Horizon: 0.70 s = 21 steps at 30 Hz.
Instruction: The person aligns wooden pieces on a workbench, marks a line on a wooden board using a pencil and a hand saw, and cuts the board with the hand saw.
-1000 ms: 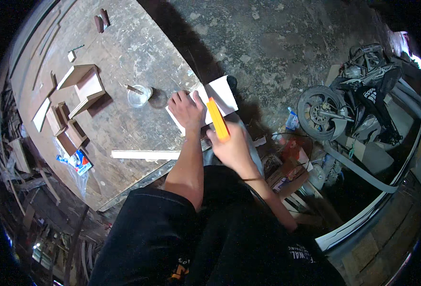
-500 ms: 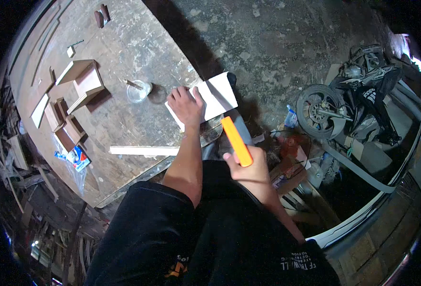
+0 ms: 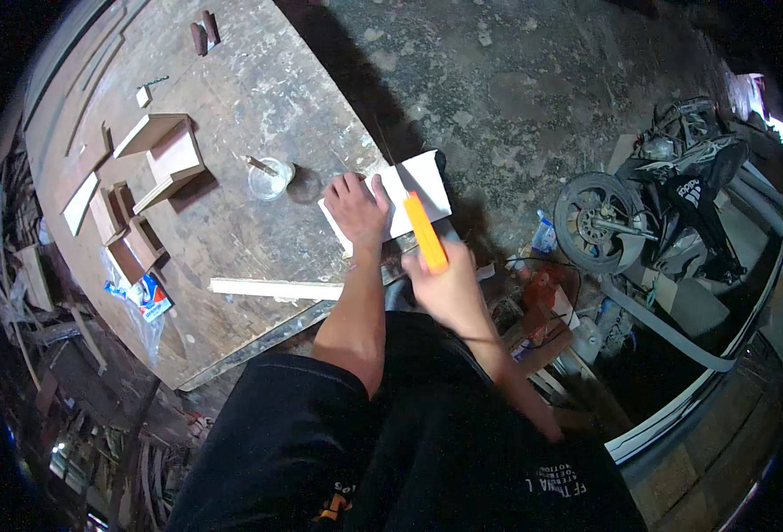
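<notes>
My left hand [image 3: 356, 208] lies with fingers spread on a white board [image 3: 422, 186], which sits at the edge of the worn wooden table [image 3: 267, 244]. Just right of it, my right hand [image 3: 444, 284] grips an orange-handled tool [image 3: 425, 230] held over the board's near edge; motion blurs the hand, and the tool's working part is hard to make out. A clear cup [image 3: 267, 186] with a stick in it stands left of my left hand. A long pale wood strip [image 3: 276, 288] lies along the near side of the table.
Open wooden box pieces [image 3: 170, 164], small wood assemblies [image 3: 125, 230] and a blue-and-white packet [image 3: 148, 297] lie on the table's left. On the right are a concrete floor [image 3: 515, 89], a partly dismantled motorcycle [image 3: 591, 226] and mixed scrap [image 3: 542, 328] beside my legs.
My right hand with the orange tool moved down and right, then back up and left toward the board. My left hand stays on the board.
</notes>
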Available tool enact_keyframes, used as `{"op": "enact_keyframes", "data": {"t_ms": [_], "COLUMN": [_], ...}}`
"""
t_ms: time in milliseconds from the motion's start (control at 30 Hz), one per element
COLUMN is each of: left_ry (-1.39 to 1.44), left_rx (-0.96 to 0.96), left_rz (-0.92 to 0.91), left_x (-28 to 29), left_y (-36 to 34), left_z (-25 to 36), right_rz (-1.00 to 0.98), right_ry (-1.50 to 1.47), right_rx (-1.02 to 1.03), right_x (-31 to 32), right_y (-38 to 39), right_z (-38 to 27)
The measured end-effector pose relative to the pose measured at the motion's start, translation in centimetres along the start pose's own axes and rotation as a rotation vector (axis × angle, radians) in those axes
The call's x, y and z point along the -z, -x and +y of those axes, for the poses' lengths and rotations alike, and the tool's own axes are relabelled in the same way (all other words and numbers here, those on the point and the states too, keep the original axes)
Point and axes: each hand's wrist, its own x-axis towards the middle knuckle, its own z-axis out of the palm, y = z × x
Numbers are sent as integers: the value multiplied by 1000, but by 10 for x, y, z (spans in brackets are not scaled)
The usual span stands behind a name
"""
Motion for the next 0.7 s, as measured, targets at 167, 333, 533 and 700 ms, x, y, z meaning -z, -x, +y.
{"op": "enact_keyframes", "data": {"t_ms": [167,333,533,700], "left_ry": [-3,26,38,60], "left_rx": [-28,-14,7,96], "left_rz": [-28,5,-26,1], "left_x": [-3,-3,-3,2], "left_y": [6,-8,8,11], "left_z": [2,5,-4,2], "right_rz": [17,25,-89,-73], "right_ry": [-75,-95,-13,-63], "right_rx": [-70,-8,7,58], "right_x": [-15,12,21,12], "right_y": [-37,16,-7,-5], "right_z": [15,-4,-12,-5]}}
